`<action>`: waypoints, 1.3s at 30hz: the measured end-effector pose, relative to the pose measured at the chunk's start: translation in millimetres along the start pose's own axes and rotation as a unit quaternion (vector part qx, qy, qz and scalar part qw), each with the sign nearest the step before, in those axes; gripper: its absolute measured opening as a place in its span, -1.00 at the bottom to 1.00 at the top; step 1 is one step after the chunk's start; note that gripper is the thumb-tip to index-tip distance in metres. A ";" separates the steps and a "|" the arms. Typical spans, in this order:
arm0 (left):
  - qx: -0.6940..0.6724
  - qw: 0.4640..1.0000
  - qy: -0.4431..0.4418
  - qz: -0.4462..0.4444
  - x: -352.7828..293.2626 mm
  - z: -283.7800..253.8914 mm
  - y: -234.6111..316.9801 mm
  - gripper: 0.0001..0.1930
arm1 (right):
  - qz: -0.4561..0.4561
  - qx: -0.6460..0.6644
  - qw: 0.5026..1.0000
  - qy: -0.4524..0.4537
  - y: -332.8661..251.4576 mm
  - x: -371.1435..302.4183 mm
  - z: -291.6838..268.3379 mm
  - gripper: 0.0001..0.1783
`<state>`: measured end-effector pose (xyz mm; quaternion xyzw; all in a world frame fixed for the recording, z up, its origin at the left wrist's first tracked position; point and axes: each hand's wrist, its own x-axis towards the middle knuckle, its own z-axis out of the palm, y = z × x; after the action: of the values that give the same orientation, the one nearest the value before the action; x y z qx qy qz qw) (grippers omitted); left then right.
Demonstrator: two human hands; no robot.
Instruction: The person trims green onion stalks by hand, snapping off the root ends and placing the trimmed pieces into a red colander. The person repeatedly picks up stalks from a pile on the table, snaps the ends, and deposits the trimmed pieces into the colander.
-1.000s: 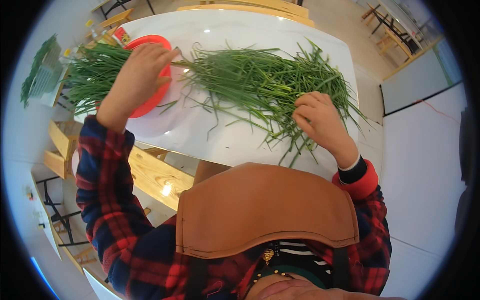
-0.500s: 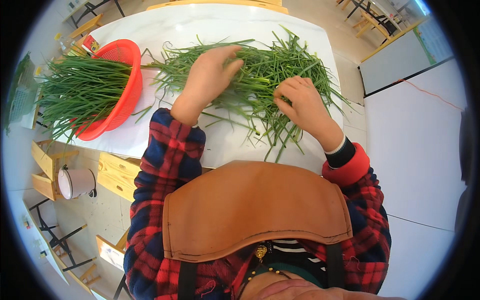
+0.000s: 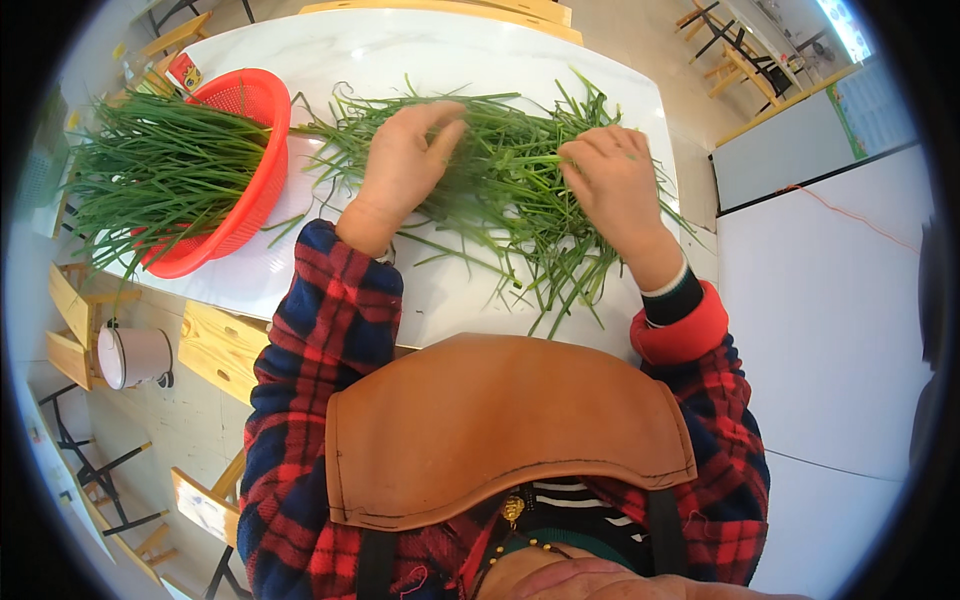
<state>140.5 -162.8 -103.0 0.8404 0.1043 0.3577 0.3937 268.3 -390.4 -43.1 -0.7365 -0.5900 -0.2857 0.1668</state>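
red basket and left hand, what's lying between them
In the head view, thin ends of the loose green pile lie on the white table between the red basket and the left hand.

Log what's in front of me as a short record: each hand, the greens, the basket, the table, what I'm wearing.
Left hand: at the pile's left part, thumb parted from fingers
Right hand: at the pile's right part, grip unclear
Loose green stalks: spread in a pile
Red basket: left of the pile, holding long green leaves that overhang it
Table: white
Clothing: brown apron, plaid sleeves
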 end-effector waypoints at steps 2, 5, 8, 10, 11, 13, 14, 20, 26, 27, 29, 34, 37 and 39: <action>-0.013 1.000 0.018 -0.014 1.7 -4.2 1.3 -0.75 | 0.013 0.011 0.999 0.030 4.8 4.7 -23.1 -0.90; -0.004 1.000 0.023 -0.013 3.3 -8.8 3.7 -0.74 | -0.004 -0.024 0.999 0.024 7.7 11.1 -48.1 -0.86; -0.008 0.999 0.031 -0.002 2.7 -9.6 5.8 -0.76 | 0.001 -0.022 0.997 0.078 13.8 17.2 -62.8 -0.87; -0.030 0.998 0.049 0.019 1.7 -8.5 6.5 -0.79 | 0.035 -0.012 0.986 0.164 17.8 17.5 -70.3 -0.89; -0.017 0.998 0.050 0.020 1.7 -8.5 6.7 -0.80 | 0.031 0.005 0.990 0.135 18.8 17.5 -71.6 -0.92; -0.032 0.998 0.045 0.014 1.0 -8.9 7.4 -0.80 | 0.072 0.051 0.993 0.078 19.2 16.9 -72.1 -0.91; -0.041 0.998 0.043 0.006 1.3 -9.5 7.6 -0.81 | 0.091 0.077 0.992 0.043 19.0 17.4 -71.0 -0.91; -0.120 0.992 0.016 -0.032 1.3 -14.3 16.0 -0.76 | 0.226 0.299 0.927 0.018 0.9 28.7 -61.0 -0.87; -0.303 0.941 -0.132 -0.077 -0.4 -19.5 30.7 -0.70 | 0.206 0.355 0.910 -0.056 -29.5 55.0 -42.6 -0.86; -0.358 0.914 -0.163 -0.099 -1.8 -20.7 32.5 -0.67 | 0.203 0.363 0.907 -0.062 -32.4 59.2 -40.1 -0.86; -0.374 0.903 -0.173 -0.123 -2.6 -21.9 34.6 -0.69 | 0.205 0.382 0.898 -0.072 -35.7 66.0 -35.1 -0.86; -0.394 0.892 -0.178 -0.134 -2.0 -22.4 30.5 -0.75 | 0.266 0.495 0.823 -0.087 -37.0 70.8 -19.2 -0.85; -0.437 0.868 -0.185 -0.148 1.1 -21.5 25.0 -0.79 | 0.278 0.543 0.791 -0.052 -36.8 67.9 -9.2 -0.84; -0.461 0.857 -0.163 -0.162 2.3 -17.6 24.1 -0.81 | 0.282 0.562 0.776 -0.042 -36.1 65.9 -4.4 -0.84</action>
<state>127.6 -167.5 -76.5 0.5798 -0.0035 0.1539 0.8001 241.7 -333.0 -2.2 -0.6561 -0.4184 0.1881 0.5993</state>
